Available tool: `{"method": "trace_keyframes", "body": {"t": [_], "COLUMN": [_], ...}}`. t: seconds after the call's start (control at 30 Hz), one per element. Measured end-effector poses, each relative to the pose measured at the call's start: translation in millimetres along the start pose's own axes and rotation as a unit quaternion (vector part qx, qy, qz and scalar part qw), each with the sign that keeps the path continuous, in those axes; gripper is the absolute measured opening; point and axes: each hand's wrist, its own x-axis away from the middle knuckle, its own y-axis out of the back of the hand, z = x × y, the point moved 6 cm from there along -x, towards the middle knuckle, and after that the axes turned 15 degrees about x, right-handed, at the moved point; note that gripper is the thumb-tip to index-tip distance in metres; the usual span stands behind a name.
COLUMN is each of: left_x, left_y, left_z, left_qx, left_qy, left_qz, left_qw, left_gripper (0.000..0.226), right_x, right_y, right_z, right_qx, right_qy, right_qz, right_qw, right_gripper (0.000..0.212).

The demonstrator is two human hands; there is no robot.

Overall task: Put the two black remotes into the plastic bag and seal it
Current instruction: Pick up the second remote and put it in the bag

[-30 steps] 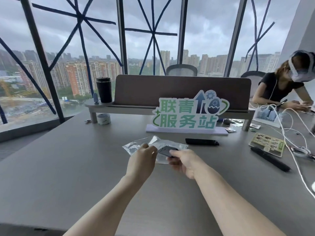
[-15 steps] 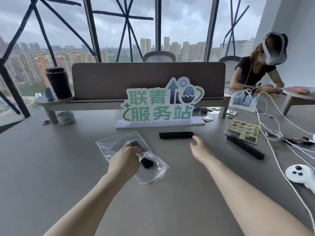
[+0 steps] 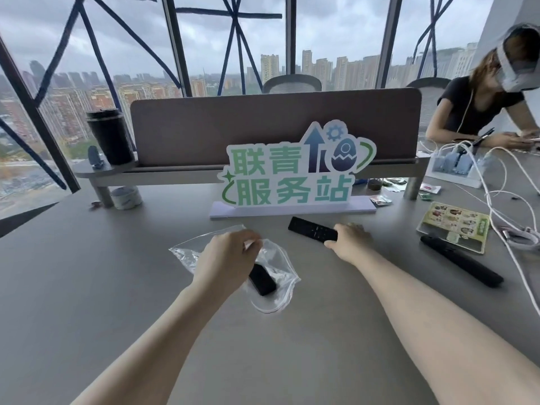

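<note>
A clear plastic bag [image 3: 277,290] lies on the grey table [image 3: 87,287] in front of me. One black remote [image 3: 262,279] is inside it, its end showing past my left hand [image 3: 226,260], which pinches the bag's upper edge. A second black remote [image 3: 309,230] lies tilted just before the sign, and my right hand [image 3: 347,239] grips its right end. A third, longer black remote [image 3: 461,260] rests on the table at the right.
A green and white standing sign [image 3: 295,171] is right behind the remotes. A card [image 3: 455,226], white cables [image 3: 508,206] and a power strip [image 3: 455,168] crowd the right. A black tumbler [image 3: 109,135] stands on a shelf, tape roll [image 3: 127,197] below. A person [image 3: 479,109] sits far right.
My right hand left the bag, reached forward and took hold of the remote by the sign, which is now tilted. My left hand stays on the bag with the first remote inside.
</note>
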Motion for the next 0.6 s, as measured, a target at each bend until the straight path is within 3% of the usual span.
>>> {"method": "trace_keyframes", "body": {"t": [0.1,0.17,0.27,0.33,0.43,0.6], "left_x": [3.5,7.3,9.1,7.1,8.9,23.4], "left_y": [-3.8,-5.0,-1.1,0.5,-2.9,-21.4], "left_z": [4.4,5.0,-3.0,-17.1,-41.9,-69.7], "left_qx": [-0.013,-0.016,0.006,0.022,0.054,0.06], "left_qy": [0.0,0.005,0.009,-0.001,-0.012,-0.021], "left_qz": [0.023,0.033,0.021,0.012,0.006,0.024], "left_qw": [1.0,0.999,1.0,1.0,0.998,0.998], "left_gripper": [0.022,0.027,0.028,0.031,0.041,0.041], "right_x": [28.4,54.8,101.1,137.6,189.2,224.0], "right_y": [7.7,21.9,55.3,82.8,110.6,98.3], "right_z": [-6.1,-14.6,-33.7,-45.6,-49.2,-22.2], "right_qx": [-0.069,-0.2,-0.454,-0.525,-0.532,-0.444], "right_qy": [0.008,-0.001,-0.02,0.003,0.068,0.084], "right_qz": [0.02,0.03,0.062,0.097,0.187,0.253], "right_qw": [0.997,0.979,0.889,0.846,0.823,0.856], "right_gripper": [0.03,0.023,0.017,0.018,0.015,0.018]}}
